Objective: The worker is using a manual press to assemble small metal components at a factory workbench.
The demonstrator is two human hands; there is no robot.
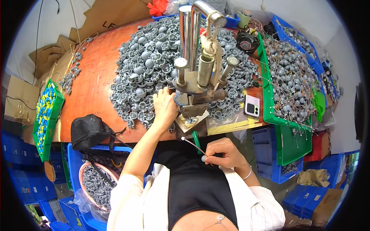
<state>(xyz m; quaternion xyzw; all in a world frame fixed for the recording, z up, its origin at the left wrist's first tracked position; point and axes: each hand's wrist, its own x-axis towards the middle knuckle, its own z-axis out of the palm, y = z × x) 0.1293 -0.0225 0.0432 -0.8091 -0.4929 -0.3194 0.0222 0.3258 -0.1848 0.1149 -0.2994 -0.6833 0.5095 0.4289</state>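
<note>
My right hand is closed in a pinch on a thin cable with a grey ball at the fingers and a small white connector at its free end. The cable slants up and left in front of my body. My left hand rests at the near edge of a big heap of grey plastic half-shells, close beside the metal hand press. Its fingers are bent together, and whatever they hold is hidden. The press has a chrome lever, a spring and two bolts, and a small metal block at its foot.
On the right stands a green tray full of cabled grey balls, with a phone beside it. A black cap lies at the table's left front edge, near a green tray of blue and yellow pieces. Below is a pink-rimmed basin.
</note>
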